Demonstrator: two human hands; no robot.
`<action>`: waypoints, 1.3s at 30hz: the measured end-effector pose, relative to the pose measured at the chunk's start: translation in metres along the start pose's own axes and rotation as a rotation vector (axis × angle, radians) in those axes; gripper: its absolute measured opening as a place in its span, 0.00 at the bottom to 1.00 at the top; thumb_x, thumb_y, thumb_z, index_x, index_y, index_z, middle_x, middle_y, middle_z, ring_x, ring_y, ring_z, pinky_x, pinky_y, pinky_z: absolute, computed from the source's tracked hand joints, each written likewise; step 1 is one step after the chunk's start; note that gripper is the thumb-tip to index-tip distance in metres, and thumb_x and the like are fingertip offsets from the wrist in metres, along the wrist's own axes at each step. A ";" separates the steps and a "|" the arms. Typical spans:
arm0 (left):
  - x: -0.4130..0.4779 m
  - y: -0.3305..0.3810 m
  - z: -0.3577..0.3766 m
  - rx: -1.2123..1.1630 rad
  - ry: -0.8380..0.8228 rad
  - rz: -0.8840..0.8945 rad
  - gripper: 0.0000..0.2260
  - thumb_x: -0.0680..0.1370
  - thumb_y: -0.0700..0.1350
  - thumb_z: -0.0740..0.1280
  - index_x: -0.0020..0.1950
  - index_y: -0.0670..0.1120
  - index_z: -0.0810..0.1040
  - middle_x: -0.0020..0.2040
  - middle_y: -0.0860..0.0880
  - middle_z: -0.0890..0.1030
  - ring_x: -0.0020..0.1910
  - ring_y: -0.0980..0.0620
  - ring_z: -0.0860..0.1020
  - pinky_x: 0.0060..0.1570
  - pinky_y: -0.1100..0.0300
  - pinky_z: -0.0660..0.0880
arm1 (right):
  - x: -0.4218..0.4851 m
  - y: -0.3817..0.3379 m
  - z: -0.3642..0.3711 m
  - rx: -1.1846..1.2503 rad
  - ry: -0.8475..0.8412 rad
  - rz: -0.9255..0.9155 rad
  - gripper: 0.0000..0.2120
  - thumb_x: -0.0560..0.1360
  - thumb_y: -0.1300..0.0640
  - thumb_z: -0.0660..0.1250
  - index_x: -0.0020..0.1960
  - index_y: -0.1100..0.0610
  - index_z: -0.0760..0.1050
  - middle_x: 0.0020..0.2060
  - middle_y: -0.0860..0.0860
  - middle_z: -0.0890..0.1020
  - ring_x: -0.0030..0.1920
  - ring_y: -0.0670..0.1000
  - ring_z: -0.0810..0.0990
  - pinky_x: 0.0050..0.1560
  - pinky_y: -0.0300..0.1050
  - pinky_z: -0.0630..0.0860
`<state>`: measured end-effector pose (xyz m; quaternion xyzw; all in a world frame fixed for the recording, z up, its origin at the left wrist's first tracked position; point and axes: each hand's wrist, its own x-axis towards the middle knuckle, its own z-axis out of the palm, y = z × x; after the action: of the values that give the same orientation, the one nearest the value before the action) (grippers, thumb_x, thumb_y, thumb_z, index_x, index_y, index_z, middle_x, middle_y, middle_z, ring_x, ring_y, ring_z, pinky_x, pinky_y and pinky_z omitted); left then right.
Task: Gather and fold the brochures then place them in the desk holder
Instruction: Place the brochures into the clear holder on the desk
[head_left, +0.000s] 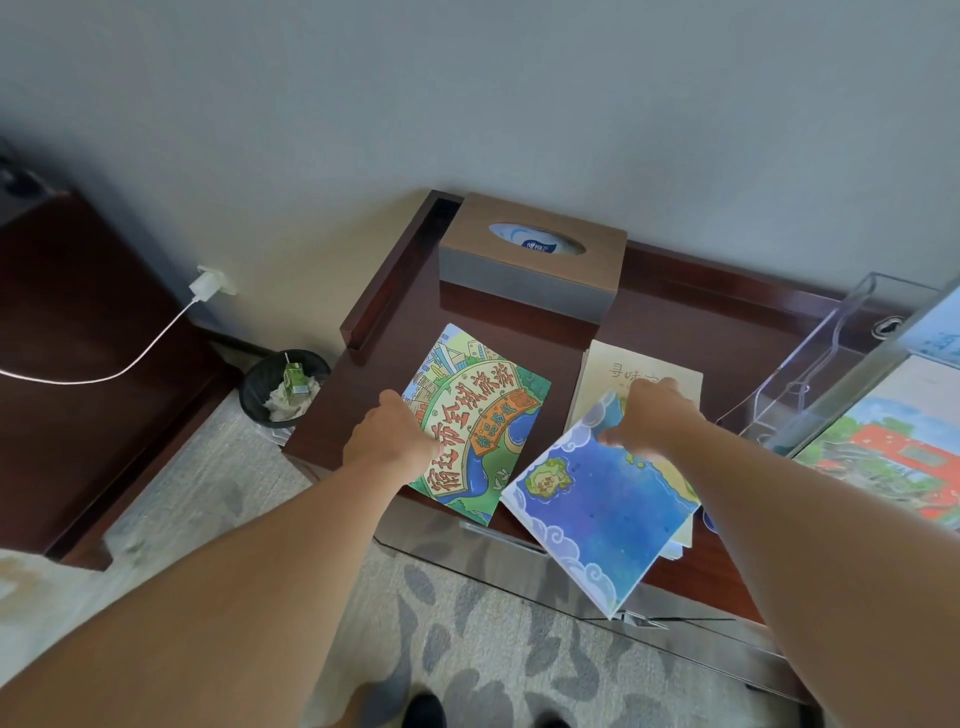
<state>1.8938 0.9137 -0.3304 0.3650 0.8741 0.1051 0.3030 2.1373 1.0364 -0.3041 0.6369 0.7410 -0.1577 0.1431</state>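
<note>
A green illustrated brochure (483, 415) with red characters lies flat on the dark wooden desk (691, 332). My left hand (387, 439) rests at its left edge, fingers curled at the paper's border. My right hand (652, 418) grips the top of a blue brochure (597, 514) with an island picture, which tilts up off the desk and overhangs the front edge. A cream brochure (613, 374) lies under it. The clear acrylic desk holder (821, 364) stands at the right.
A brown tissue box (535, 260) sits at the desk's back. A black waste bin (283, 387) stands on the carpet to the left. A white charger and cable (171, 322) hang from the wall. More picture brochures (893, 447) lie at far right.
</note>
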 end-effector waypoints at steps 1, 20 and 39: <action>0.001 0.000 0.000 -0.013 -0.005 -0.002 0.23 0.72 0.49 0.74 0.57 0.45 0.64 0.54 0.45 0.78 0.49 0.45 0.80 0.43 0.53 0.78 | -0.001 -0.001 0.000 0.036 0.004 -0.014 0.29 0.71 0.44 0.73 0.63 0.58 0.69 0.50 0.54 0.75 0.47 0.54 0.76 0.38 0.45 0.73; 0.009 -0.033 -0.061 -0.478 0.228 0.042 0.21 0.81 0.59 0.53 0.50 0.43 0.74 0.44 0.43 0.81 0.43 0.43 0.81 0.43 0.51 0.76 | -0.035 0.006 -0.147 0.687 0.216 -0.186 0.10 0.76 0.58 0.69 0.52 0.62 0.74 0.46 0.63 0.80 0.40 0.56 0.77 0.42 0.50 0.74; -0.007 -0.013 -0.066 -0.633 0.145 0.102 0.22 0.80 0.62 0.55 0.49 0.45 0.75 0.45 0.46 0.83 0.43 0.46 0.82 0.42 0.51 0.77 | -0.065 0.020 -0.168 0.954 0.067 -0.110 0.10 0.78 0.59 0.67 0.59 0.60 0.74 0.51 0.63 0.83 0.49 0.66 0.83 0.52 0.62 0.80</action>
<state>1.8506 0.9020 -0.2800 0.2875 0.7980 0.4122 0.3326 2.1647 1.0500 -0.1258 0.5959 0.6227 -0.4669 -0.1979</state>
